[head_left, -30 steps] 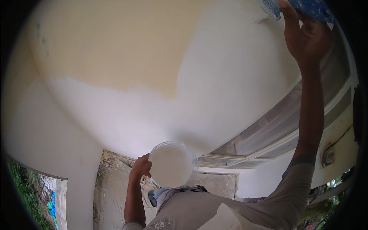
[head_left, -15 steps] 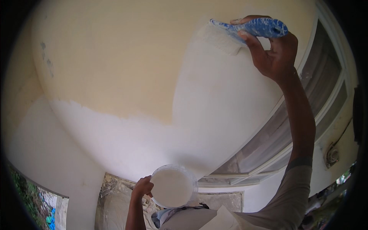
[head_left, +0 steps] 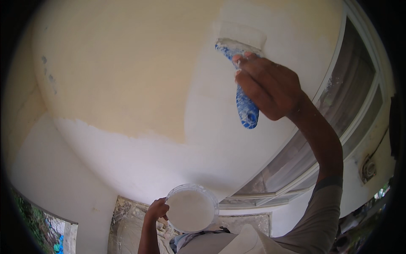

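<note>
Raised at the upper right, my right hand point(head_left: 270, 82) grips a wide paintbrush point(head_left: 246, 106) by its blue, paint-spattered handle. Its pale bristles point upward and lie against the wall point(head_left: 148, 67), on a white-painted stretch beside the cream-coloured part. Low in the middle, my left hand point(head_left: 157, 209) holds a round clear-rimmed bucket point(head_left: 215, 201) by its left side. Off-white paint point(head_left: 191, 210) lies inside the bucket, its surface facing up. The fingers of my left hand are partly hidden by the bucket's rim.
A white-framed window point(head_left: 351, 72) with glass panes runs down the right side of the wall. Spattered sheeting point(head_left: 131, 228) covers the ground below. A round grey fitting point(head_left: 368, 169) with a cable sits at the far right. Greenery point(head_left: 27, 218) shows at the lower left.
My right hand has moved down and left with the paintbrush. The brush has turned, its handle now pointing down and its bristles up. White paint reaches higher along the cream edge. The bucket stays put.
</note>
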`<state>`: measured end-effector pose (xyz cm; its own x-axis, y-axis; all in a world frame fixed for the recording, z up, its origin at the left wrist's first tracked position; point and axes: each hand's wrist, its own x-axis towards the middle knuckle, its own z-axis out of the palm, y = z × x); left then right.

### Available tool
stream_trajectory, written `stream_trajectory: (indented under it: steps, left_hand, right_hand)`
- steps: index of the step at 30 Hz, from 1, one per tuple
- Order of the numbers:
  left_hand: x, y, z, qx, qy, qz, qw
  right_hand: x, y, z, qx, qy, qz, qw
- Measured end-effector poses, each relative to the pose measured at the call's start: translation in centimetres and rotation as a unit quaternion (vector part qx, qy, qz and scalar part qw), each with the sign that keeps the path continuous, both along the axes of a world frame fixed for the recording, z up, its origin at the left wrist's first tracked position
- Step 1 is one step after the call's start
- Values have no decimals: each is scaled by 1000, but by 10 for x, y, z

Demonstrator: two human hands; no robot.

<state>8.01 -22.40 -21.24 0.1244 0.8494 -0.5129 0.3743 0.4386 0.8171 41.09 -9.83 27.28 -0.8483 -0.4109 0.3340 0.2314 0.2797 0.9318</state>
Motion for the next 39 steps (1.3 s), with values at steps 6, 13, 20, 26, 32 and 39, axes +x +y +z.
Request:
stream_trajectory:
  steps: [6, 13, 20, 26, 32, 39]
  left_hand:
    - [13, 12, -9, 3, -11, -22, 1000]
    - [-5, -3, -16, 6, 2, 8, 1000]
    - [8, 1, -1, 11, 16, -9, 1000]
    - [-2, 0, -29, 4, -11, 11, 1000]
    - [7, 5, -23, 19, 9, 0, 1000]
    - [7, -1, -4, 27, 4, 2, 1000]
  right_hand:
    - [14, -18, -141, -111, -105, -2, 988]
    - [11, 0, -23, -249, 58, 71, 964]
    - [20, -11, 117, -76, 148, 42, 985]
    - [-2, -1, -15, -6, 10, 1, 1000]
    - [7, -10, -197, -128, -108, 15, 986]
    - [-2, -14, -246, -253, -118, 40, 960]
